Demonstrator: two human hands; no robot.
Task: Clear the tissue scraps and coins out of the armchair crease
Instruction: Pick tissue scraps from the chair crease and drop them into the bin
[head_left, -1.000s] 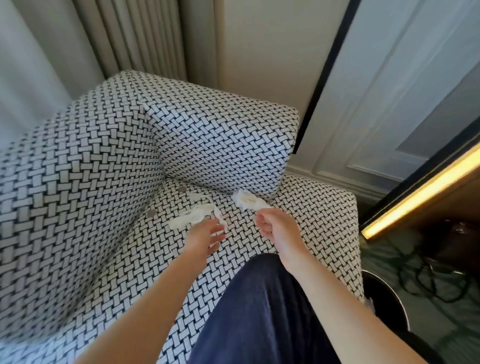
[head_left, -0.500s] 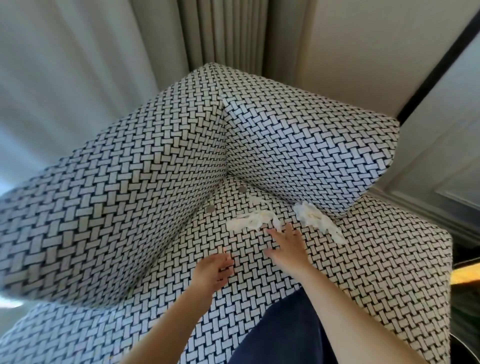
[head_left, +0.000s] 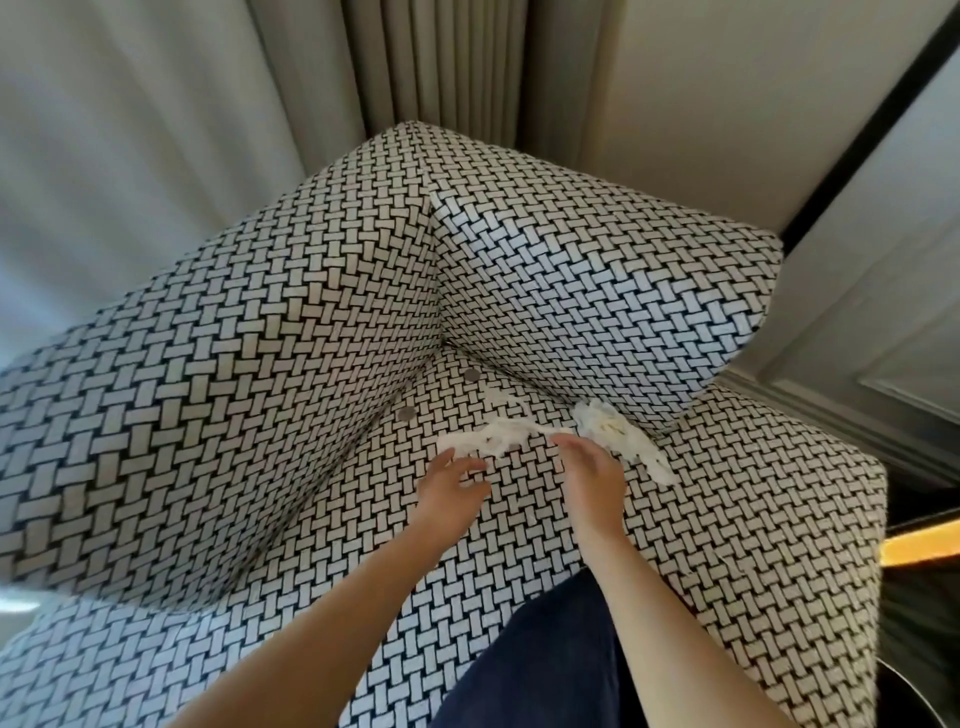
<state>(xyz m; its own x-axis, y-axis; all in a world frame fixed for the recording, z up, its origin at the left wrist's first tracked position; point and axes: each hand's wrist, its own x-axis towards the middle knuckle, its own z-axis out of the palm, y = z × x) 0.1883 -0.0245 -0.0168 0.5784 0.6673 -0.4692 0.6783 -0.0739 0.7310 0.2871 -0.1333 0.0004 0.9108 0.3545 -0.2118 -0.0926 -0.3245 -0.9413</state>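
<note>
tissue scraps | just beyond hands (right nearest) | coins farther back

armchair — cut off left, bottom | coins — denomination unreadable

Three tissue scraps, two coins, two hands and one armchair are in view.

One camera sits on my head and looks forward and steeply down into the inner corner of the armchair, where back, arm and seat meet. It is close: my left hand and right hand reach in from the bottom edge to mid-frame. The wide lens bows the curtain and wall along the top.
</note>
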